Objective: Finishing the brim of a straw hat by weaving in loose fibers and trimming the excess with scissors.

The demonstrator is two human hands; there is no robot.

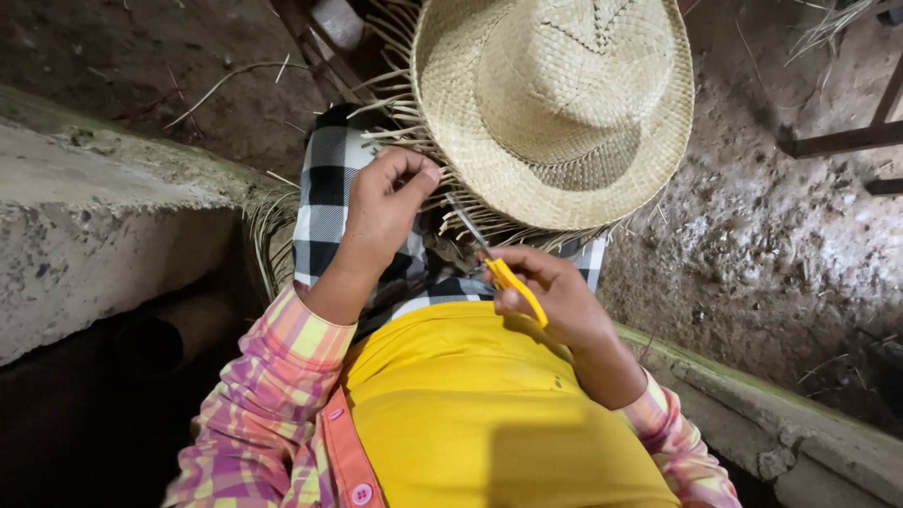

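Note:
A woven straw hat (555, 103) lies crown-up on my lap, with loose straw ends sticking out around its near brim. My left hand (384, 212) pinches the brim at its lower left edge. My right hand (555, 293) grips yellow-handled scissors (494, 261), whose blades point up and left toward the frayed brim. A black-and-white checked cloth (329, 202) covers my lap under the hat.
A rough concrete ledge (103, 216) runs along the left, and another concrete edge (781, 414) runs at lower right. Bare dirt floor (781, 245) with scattered straw lies beyond. Dark wooden bars (847, 139) stand at the upper right.

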